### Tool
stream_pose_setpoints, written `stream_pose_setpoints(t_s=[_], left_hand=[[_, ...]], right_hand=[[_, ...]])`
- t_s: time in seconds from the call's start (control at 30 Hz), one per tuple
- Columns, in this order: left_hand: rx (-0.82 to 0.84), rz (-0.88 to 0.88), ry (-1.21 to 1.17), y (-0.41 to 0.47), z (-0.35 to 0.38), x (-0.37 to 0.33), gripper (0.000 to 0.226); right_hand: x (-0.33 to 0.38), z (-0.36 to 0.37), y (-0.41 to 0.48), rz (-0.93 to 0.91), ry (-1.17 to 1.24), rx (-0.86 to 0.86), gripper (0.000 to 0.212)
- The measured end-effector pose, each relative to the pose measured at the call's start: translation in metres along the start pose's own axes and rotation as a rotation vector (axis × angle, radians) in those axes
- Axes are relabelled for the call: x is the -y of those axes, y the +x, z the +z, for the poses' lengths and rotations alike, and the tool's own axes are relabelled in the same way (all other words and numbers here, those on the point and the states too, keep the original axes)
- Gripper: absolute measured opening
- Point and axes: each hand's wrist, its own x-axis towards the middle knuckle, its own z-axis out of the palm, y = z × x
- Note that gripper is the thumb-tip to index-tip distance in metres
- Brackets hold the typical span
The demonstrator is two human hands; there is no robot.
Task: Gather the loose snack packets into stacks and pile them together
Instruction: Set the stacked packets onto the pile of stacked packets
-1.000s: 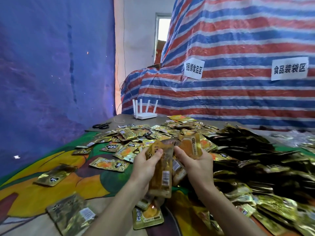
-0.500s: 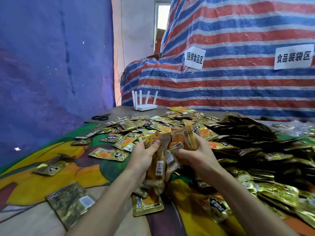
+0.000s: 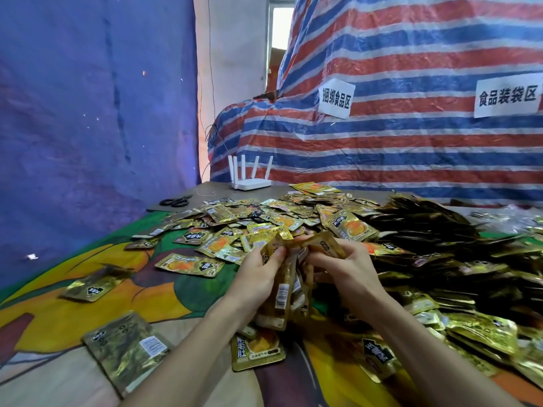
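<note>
Left hand (image 3: 258,275) and right hand (image 3: 351,271) both curl round one upright stack (image 3: 283,292) held between them. Loose packets (image 3: 264,214) lie at 12 o'clock, a heap (image 3: 426,227) at 3 o'clock. The stack hides the right fingertips.

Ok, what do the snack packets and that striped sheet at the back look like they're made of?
The snack packets look like metallised plastic film with a glossy gold finish: they glint sharply and crinkle. The striped sheet looks like woven plastic tarpaulin with a slight sheen, judging by its stiff creases and pale highlights.
</note>
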Motion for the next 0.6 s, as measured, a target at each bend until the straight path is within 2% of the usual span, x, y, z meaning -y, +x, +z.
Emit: stream_pose_setpoints(t_s=[0.07,0.13,0.23,0.33,0.43,0.53,0.6], left_hand=[[-0.053,0.005,-0.072,0.000,0.004,-0.002,0.022],[-0.087,0.034,-0.138,-0.001,0.007,-0.006,0.018],[0.034,0.174,-0.099,-0.007,0.008,-0.010,0.022],[0.133,0.331,0.077,-0.014,0.013,-0.007,0.017],[0.055,0.419,0.155,-0.013,0.018,-0.006,0.015],[-0.057,0.440,0.129,-0.013,0.017,-0.010,0.024],[-0.120,0.480,0.136,-0.012,0.014,-0.011,0.022]], right_hand=[[-0.001,0.004,0.001,0.031,0.017,-0.127,0.005],[0.000,0.009,0.002,0.046,0.031,-0.269,0.021],[0.005,0.016,0.005,0.133,0.125,-0.488,0.024],[0.009,0.018,0.007,0.248,0.178,-0.636,0.019],[0.009,0.018,0.006,0.284,0.103,-0.616,0.022],[0.013,0.014,0.005,0.307,0.043,-0.422,0.019],[0.018,0.013,0.003,0.282,0.055,-0.309,0.014]])
